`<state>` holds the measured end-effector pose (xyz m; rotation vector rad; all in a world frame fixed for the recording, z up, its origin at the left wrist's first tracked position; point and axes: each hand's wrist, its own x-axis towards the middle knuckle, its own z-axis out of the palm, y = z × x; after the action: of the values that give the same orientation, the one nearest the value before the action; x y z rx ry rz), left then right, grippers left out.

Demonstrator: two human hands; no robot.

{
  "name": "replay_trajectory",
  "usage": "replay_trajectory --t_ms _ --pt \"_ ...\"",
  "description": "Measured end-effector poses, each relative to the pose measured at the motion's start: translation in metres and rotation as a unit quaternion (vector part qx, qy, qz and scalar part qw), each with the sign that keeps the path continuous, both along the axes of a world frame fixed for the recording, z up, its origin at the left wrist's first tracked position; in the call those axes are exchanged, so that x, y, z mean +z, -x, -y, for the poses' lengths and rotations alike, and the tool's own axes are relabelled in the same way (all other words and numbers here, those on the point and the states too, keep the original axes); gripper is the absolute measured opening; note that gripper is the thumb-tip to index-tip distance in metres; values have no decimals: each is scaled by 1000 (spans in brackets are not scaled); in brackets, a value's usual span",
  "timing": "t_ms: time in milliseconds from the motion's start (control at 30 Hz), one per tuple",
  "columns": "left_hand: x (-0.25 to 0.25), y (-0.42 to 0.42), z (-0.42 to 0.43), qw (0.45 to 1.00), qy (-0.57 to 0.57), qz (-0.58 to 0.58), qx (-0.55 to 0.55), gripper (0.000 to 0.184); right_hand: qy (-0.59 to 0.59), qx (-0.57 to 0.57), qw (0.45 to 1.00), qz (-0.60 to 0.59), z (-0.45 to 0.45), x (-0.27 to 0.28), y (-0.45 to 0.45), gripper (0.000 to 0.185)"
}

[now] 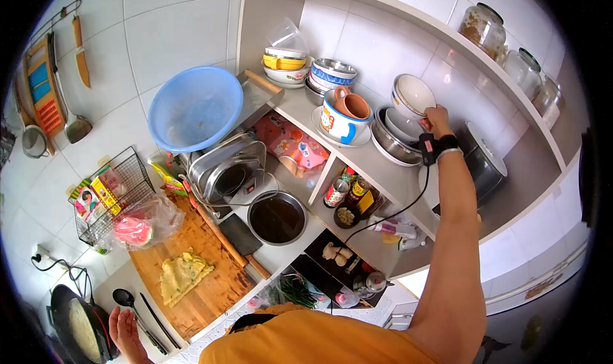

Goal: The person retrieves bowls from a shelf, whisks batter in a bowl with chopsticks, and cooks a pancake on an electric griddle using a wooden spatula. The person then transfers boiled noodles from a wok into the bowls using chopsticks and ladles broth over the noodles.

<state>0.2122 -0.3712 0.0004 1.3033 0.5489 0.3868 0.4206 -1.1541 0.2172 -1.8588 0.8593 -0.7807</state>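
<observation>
My right hand (438,121) reaches up to the shelf, fingers closed at the rim of a white bowl (416,95). The bowl is tilted over a grey-white bowl (403,125) in a steel basin (391,141); whether a second bowl is nested with it, I cannot tell. A black strap with a cabled device is on my right wrist. My left hand (124,334) is low at the left, fingers loosely bent and holding nothing. It is nearest to a black ladle (124,298) and a pan with a pale flat layer (83,329). A folded egg pancake (184,276) lies on the wooden board (227,298).
On the shelf stand a big enamel mug (338,123), stacked bowls (286,77) and a dark lidded pot (479,160). A blue basin (195,109) leans over metal lids. Below are a pot of dark liquid (277,218), a rolling pin (217,227) and bagged watermelon (134,229).
</observation>
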Motion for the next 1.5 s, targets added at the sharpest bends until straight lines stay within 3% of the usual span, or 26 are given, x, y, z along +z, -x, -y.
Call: replay_trajectory --t_ms 67,300,367,400,500,567,600,667,700,733,800,867,900,967,1000,1133,1200,1233,1300,1367,1400,1500 --pt "2 -2 13 1000 -3 -6 -21 29 38 120 990 66 -44 17 17 30" --pt "43 -11 62 986 -43 -83 -141 33 -73 353 933 17 -198 19 77 41" --pt "57 -9 73 968 -41 -5 -249 42 -94 492 865 -2 -261 -4 86 43" --pt "59 -23 88 945 -25 17 -324 50 -76 498 863 -31 -276 6 96 43" --pt "78 22 70 902 5 37 -429 63 -39 614 771 -164 -360 10 124 43" --pt "89 44 67 861 92 123 -485 75 2 735 665 -131 -425 -8 134 43" --pt "87 69 52 885 92 110 -443 75 19 753 627 -200 -465 -6 144 44" --pt "86 112 46 859 196 122 -456 86 52 772 575 -266 -505 -9 178 46" --pt "64 142 11 881 163 144 -419 86 116 832 524 -141 -566 -50 195 45" --pt "51 165 -11 892 144 152 -401 86 130 843 514 -89 -592 -76 213 44" --pt "27 231 -53 929 113 157 -315 86 133 888 438 -27 -663 -105 248 44" --pt "3 287 -93 934 198 154 -253 85 143 879 431 -145 -720 -117 299 46" --pt "-12 325 -112 943 191 166 -216 85 152 895 396 -137 -756 -133 325 46" --pt "8 342 -79 958 239 106 -120 83 90 915 367 -144 -745 -152 319 43" --pt "-15 379 -100 961 231 138 -62 83 38 918 327 -221 -790 -175 349 44" --pt "-21 464 -135 963 235 101 80 79 65 931 238 -270 -874 -181 426 44" --pt "-57 498 -158 955 229 107 154 79 108 944 193 -244 -929 -214 463 42" --pt "-60 508 -159 956 216 83 181 80 121 946 199 -227 -934 -222 473 41" --pt "-68 538 -174 944 205 68 250 80 146 949 155 -232 -982 -252 500 38" --pt "-58 555 -180 930 183 23 319 81 224 954 199 -25 -1005 -272 518 34" --pt "-70 566 -195 919 187 28 347 81 263 951 165 5 -1038 -289 537 32" --pt "-74 591 -223 900 190 21 392 81 280 951 134 12 -1079 -287 567 31"
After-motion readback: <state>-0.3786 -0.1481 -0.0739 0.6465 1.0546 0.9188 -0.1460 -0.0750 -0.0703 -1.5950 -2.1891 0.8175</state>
